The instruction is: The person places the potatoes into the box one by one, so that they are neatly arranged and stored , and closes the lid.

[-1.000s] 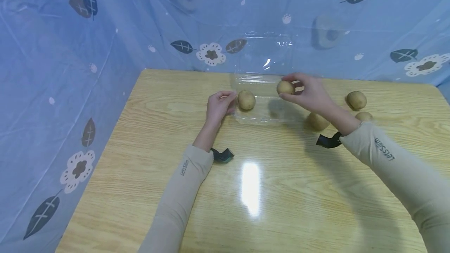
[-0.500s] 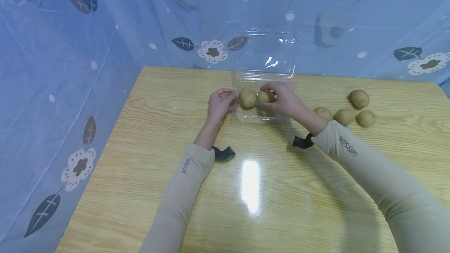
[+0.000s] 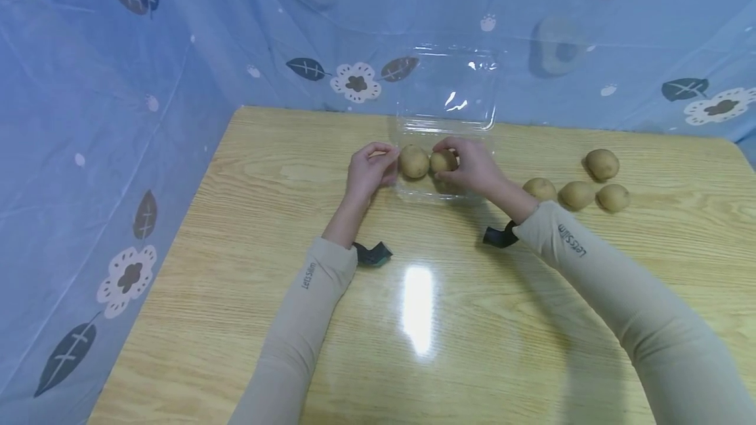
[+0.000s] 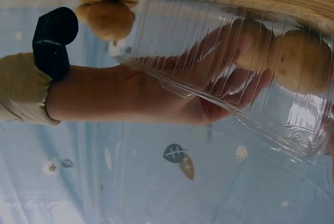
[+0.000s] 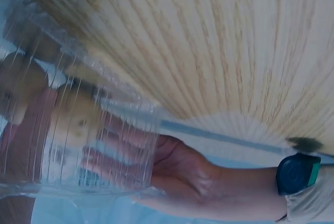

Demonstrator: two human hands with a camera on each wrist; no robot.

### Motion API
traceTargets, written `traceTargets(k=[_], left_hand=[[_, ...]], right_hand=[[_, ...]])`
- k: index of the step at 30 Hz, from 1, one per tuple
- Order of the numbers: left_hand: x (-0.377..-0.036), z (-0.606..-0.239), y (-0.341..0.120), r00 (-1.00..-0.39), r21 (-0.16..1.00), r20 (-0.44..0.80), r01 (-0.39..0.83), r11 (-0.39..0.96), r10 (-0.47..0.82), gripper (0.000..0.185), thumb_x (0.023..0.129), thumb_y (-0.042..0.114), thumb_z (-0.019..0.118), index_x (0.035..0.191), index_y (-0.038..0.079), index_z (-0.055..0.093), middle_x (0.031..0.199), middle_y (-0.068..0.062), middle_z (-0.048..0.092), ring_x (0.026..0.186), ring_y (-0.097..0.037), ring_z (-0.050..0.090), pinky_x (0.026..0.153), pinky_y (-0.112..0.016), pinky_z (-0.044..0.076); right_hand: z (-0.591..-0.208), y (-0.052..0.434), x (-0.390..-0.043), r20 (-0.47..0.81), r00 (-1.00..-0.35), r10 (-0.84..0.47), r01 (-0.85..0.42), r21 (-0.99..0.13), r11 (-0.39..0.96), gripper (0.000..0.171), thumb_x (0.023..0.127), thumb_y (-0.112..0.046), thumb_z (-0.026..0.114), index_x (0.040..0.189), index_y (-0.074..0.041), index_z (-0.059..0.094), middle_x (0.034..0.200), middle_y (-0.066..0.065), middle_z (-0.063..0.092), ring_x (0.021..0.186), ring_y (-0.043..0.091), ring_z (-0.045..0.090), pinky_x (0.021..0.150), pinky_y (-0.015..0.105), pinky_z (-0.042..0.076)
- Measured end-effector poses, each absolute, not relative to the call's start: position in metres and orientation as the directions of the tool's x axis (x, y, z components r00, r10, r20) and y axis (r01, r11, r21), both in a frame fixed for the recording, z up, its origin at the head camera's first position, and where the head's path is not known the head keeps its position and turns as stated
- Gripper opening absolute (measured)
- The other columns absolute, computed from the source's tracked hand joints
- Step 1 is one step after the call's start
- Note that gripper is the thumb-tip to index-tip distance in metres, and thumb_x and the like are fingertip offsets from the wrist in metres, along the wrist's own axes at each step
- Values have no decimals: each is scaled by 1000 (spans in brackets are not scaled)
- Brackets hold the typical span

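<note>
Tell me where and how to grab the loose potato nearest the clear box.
Take the nearest loose potato across its short middle, coming straight down from above. It lies on its side on the table, with another potato close on its right, so fingers probably fit best front and back.

Both forearms in beige sleeves stretched forward, left hand (image 3: 369,172) curled with fingertips bent inward, right hand (image 3: 472,168) cupped, fingers pinched together toward the left hand.

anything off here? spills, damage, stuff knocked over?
Nothing stands out. Clear clamshell box sits flat with its lid up, two potatoes inside, four loose potatoes resting on the table.
</note>
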State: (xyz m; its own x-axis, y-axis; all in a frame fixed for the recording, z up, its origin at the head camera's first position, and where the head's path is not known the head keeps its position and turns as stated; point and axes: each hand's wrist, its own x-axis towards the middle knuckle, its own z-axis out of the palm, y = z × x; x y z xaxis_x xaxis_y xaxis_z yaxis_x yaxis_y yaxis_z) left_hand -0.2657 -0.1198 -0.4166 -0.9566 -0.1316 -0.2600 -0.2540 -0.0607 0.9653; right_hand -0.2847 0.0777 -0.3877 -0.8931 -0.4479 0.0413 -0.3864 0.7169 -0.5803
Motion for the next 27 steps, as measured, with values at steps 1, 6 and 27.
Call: traceTargets(k=[1,6,27], left_hand=[[-266,-416,-120,-957,965,-260,-254,-59,-132,21,82,21,68,98,8,63,104,-10,66,90,-19,65,65,-26,60],[-267,-416,-120,-956,964,-263,-256,-69,-131,23,82,22,68,99,8,64,103,-10,66,89,-18,65,64,-26,60],[-266,-417,-121,-958,965,-258,-249,-84,-124,24,83,21,67,100,5,63,103,-10,65,88,-16,64,66,-25,59]], right_hand=[[-388,77,-285,48,-892,-449,-393,-573,719,45,70,-7,75,111,-1,58,109,20,61,95,36,58,83,45,52],[-390,76,-285,75,-891,-447,-414,-538,735,46,68,-6,76,110,-1,60,111,19,61,97,33,56,85,45,49],[-367,89,-281,74,-884,-461,-445,-435,783,37,83,-23,64,114,-6,58,120,17,56,107,35,52,83,51,49]])
